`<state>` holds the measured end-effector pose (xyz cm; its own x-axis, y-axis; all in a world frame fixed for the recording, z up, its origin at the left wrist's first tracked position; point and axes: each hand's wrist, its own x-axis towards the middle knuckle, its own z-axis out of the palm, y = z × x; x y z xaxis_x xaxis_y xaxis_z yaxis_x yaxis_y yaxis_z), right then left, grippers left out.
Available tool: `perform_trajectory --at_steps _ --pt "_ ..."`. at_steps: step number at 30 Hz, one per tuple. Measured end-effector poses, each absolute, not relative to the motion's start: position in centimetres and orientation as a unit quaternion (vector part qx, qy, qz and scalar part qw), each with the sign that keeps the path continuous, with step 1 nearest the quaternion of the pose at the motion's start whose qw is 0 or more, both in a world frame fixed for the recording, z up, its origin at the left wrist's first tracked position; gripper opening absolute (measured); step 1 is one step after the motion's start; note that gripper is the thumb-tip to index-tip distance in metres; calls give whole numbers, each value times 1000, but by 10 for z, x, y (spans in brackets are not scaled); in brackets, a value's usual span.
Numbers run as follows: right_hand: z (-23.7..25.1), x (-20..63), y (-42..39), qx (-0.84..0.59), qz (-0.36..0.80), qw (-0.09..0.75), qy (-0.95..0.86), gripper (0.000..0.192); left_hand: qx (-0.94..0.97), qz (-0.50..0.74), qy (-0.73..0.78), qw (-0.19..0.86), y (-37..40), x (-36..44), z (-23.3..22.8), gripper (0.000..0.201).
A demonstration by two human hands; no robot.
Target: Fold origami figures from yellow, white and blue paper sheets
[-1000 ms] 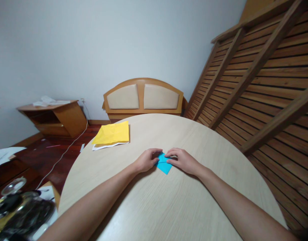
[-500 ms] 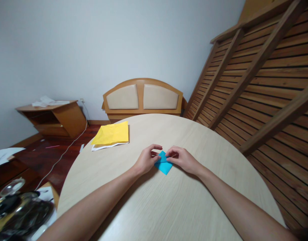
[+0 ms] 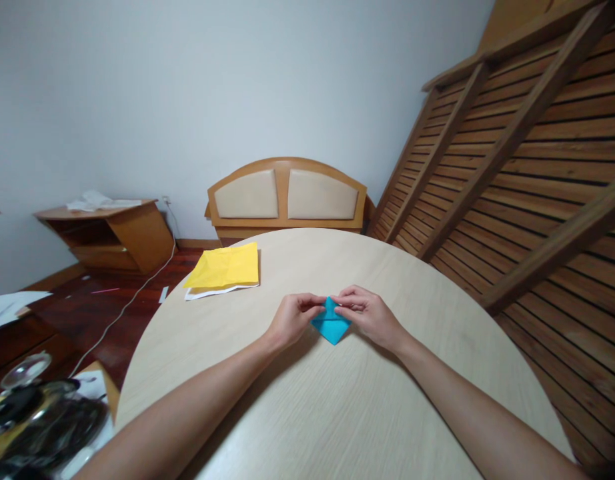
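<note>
A small folded piece of blue paper [image 3: 330, 325] lies near the middle of a round pale wooden table [image 3: 337, 413]. My left hand [image 3: 291, 319] pinches its left upper edge with fingertips. From the other side, my right hand [image 3: 368, 315] pinches the right upper edge. The fingertips of both hands meet over the paper's top point. The lower tip of the paper points toward me and rests on the table.
A stack of yellow paper over white sheets [image 3: 224, 269] lies at the table's far left edge. A padded wooden headboard [image 3: 286, 197] stands behind the table, a slatted wooden frame [image 3: 527, 167] leans at right, and a low wooden cabinet [image 3: 110, 233] and clutter [image 3: 42, 417] are at left.
Both hands have drawn closer together over the blue paper, and its upper flaps are now raised and pinched between the fingertips; before, the paper lay flatter under the hands.
</note>
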<state>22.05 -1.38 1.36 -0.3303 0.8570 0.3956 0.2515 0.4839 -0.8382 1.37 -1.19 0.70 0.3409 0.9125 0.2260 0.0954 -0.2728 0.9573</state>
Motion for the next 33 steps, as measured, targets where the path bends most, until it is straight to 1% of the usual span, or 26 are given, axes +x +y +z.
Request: perform_trajectory --at_steps 5,11,15,21,24,27,33 --pt "15 217 -15 -375 318 446 -748 20 669 446 371 464 -13 16 4 24" --pt "19 213 -20 -402 301 467 -727 18 690 460 359 428 -17 19 4 23" --pt "18 211 -20 -409 311 479 -712 22 705 453 364 407 -21 20 8 23" --pt "19 206 -20 -414 379 489 -668 32 724 448 371 371 -21 17 11 24" --pt "21 206 -20 -412 405 482 -659 34 726 445 364 378 -20 17 11 24" --pt "25 206 -21 -404 405 469 -673 28 715 447 362 397 -20 17 12 25" --pt "28 211 -21 -392 392 495 -669 25 696 459 364 416 -19 14 18 28"
